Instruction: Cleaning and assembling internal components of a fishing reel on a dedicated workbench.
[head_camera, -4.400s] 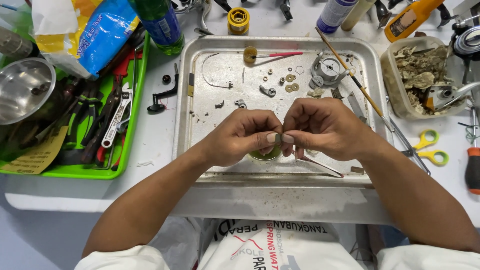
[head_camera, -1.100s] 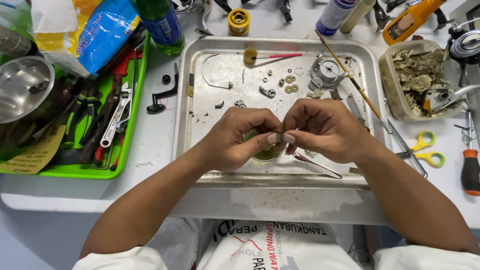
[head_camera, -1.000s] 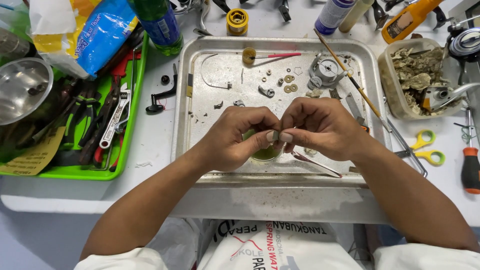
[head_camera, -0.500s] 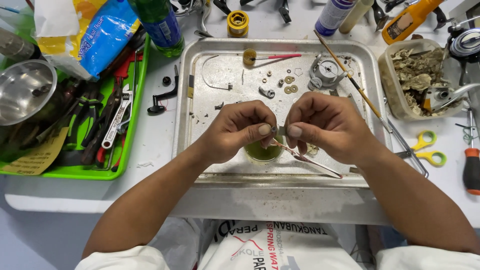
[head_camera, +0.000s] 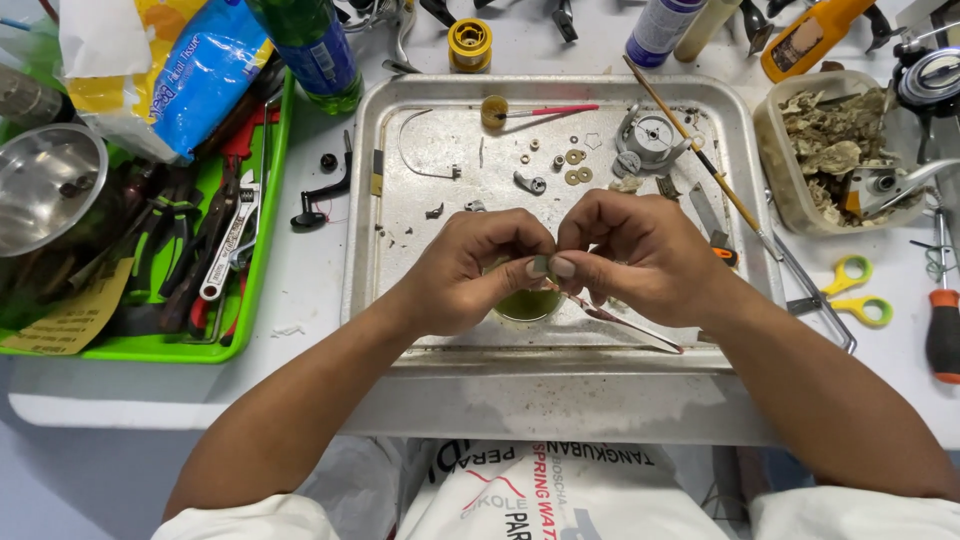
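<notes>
Scene being lit brightly and evenly from overhead. Soft, short shadows being cast under left hand (head_camera: 468, 272) and right hand (head_camera: 640, 256) onto metal tray (head_camera: 400, 240). Mild glare being thrown off steel bowl (head_camera: 45, 195) and tray rim. Centre being rendered sharp; slight wide-angle bending being seen at edges. Fingertips being slightly softened by blur.

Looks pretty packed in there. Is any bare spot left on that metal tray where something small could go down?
Yes. The metal tray is bare left of the left hand, below the bent wire. The near rim strip is also free. It is crowded along the far side, around the washers and the grey housing.
</notes>
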